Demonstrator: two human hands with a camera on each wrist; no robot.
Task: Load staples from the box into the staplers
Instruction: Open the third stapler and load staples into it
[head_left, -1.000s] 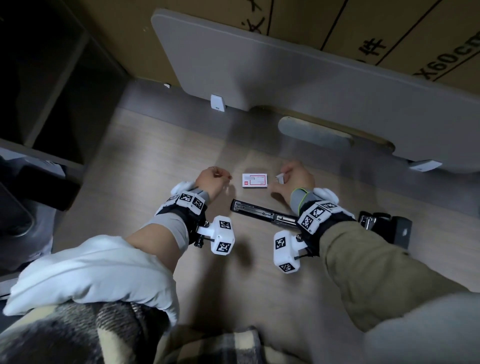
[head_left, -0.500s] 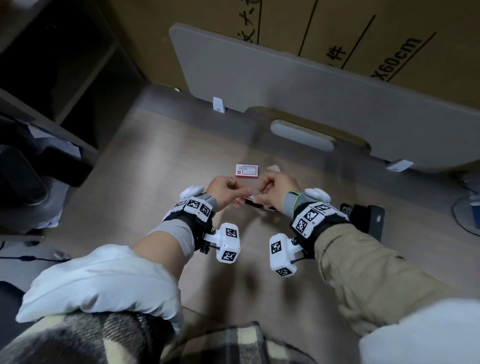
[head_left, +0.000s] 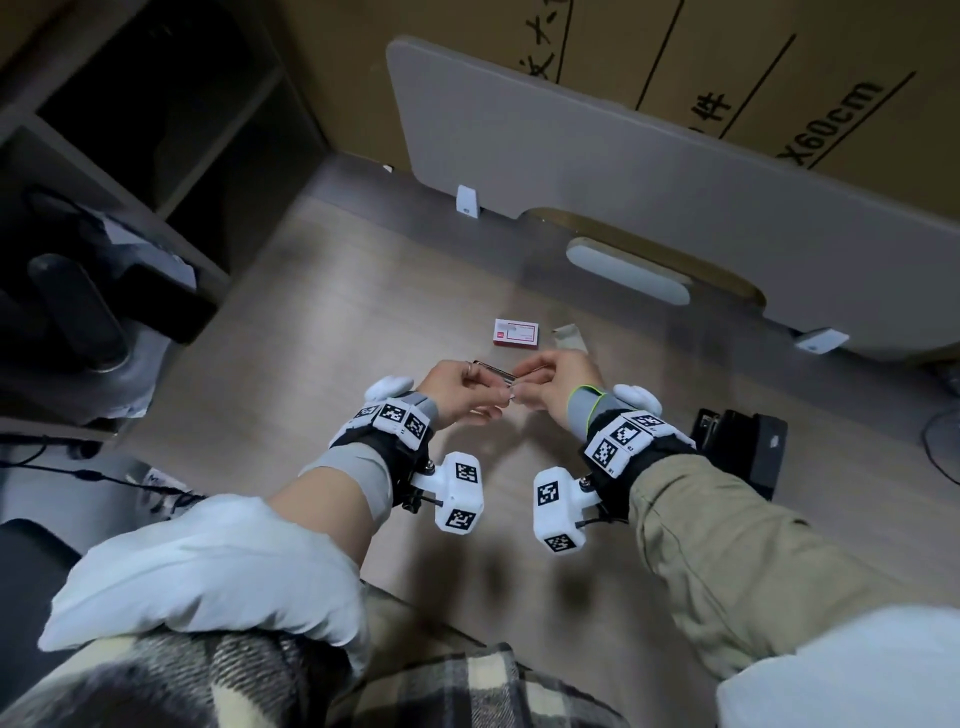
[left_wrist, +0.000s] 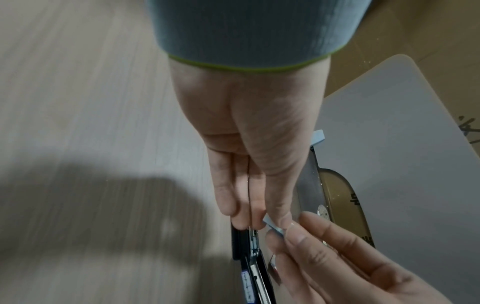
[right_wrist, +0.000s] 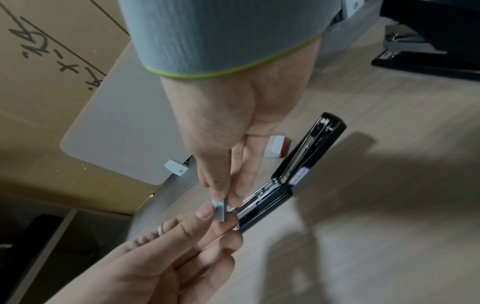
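Note:
A short grey strip of staples (right_wrist: 219, 210) is pinched from both sides. My right hand (head_left: 550, 379) holds its upper end and my left hand (head_left: 462, 384), which wears a ring, holds its lower end. In the left wrist view the strip (left_wrist: 273, 226) sits between the fingertips. Just below it a black stapler (right_wrist: 306, 164) lies swung open on the desk, its metal rail exposed (left_wrist: 253, 265). The hands hide most of that stapler in the head view. The red-and-white staple box (head_left: 516, 332) lies beyond the hands. A second black stapler (head_left: 740, 441) sits to the right.
A small scrap of paper (head_left: 569, 335) lies right of the box. A grey divider panel (head_left: 649, 182) stands at the back of the wooden desk (head_left: 337, 322), with cardboard boxes behind it. Dark shelving (head_left: 104, 156) is on the left.
A second ago my hands were apart on either side of the staple box. They have drawn back and met over the open stapler, both now pinching the strip.

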